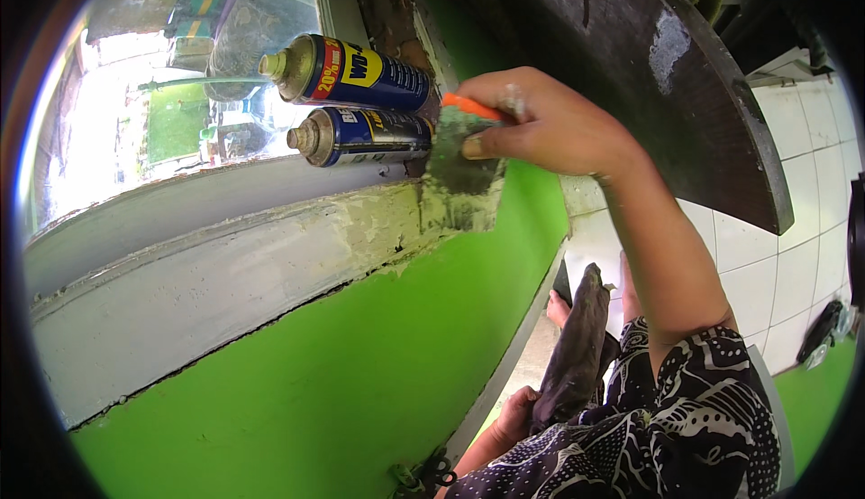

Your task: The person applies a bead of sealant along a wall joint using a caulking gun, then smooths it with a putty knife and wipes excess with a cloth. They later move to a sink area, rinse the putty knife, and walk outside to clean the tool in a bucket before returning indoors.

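Note:
My right hand (550, 120) is closed on a putty knife (458, 161) with an orange handle, my thumb pressed on its smeared metal blade. The blade's edge lies against or just over the worn end of the grey window sill (234, 256), where it meets the bright green wall (360, 346). Beside the blade, two blue spray cans (396, 78) with dusty tops stand close together by the window. Low in the view, my left hand (515, 416) grips a long, dark, crumpled bundle (577, 346), cloth or plastic; I cannot tell which.
A dark wooden top (685, 93) with a pale worn patch juts in above my right forearm. The glass window (180, 75) lies at the left. White floor tiles (766, 265) show at the right, with a dark object (818, 332) on them.

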Motion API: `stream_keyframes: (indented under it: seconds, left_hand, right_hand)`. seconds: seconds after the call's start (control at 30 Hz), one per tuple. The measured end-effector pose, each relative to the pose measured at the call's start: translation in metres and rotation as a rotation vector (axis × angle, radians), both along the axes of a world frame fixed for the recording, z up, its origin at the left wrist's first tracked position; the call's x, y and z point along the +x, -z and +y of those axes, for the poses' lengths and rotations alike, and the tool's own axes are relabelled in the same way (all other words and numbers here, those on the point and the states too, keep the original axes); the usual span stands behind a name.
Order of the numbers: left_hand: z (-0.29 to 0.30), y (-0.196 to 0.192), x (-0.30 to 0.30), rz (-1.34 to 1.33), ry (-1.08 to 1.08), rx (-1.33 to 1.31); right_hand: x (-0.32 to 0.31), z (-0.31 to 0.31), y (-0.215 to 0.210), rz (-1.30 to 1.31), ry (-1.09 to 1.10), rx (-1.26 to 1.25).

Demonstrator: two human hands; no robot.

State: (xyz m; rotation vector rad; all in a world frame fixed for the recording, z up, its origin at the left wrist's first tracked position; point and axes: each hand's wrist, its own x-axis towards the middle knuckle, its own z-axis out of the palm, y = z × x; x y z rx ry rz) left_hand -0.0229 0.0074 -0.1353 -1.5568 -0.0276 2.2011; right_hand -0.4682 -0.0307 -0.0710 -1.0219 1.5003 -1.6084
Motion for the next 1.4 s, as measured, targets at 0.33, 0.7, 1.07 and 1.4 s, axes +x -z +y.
stream_keyframes:
  seconds: [0.33, 0.7, 1.07, 1.4]
  left_hand:
    - [-0.002, 0.004, 0.003, 0.063, -0.062, 0.068]
    - [0.003, 0.008, 0.008, 0.013, -0.02, 0.02]
    - [0.001, 0.001, 0.004, -0.005, -0.003, -0.001]
    - [-0.001, -0.006, -0.008, 0.048, -0.017, 0.014]
  right_hand:
    - [0.005, -0.007, -0.031, -0.096, 0.003, -0.25]
    - [-0.002, 0.008, -0.046, -0.093, 0.092, -0.383]
    - [-0.007, 0.009, -0.025, -0.308, -0.098, -0.344]
    - [-0.012, -0.004, -0.012, 0.014, -0.1, -0.104]
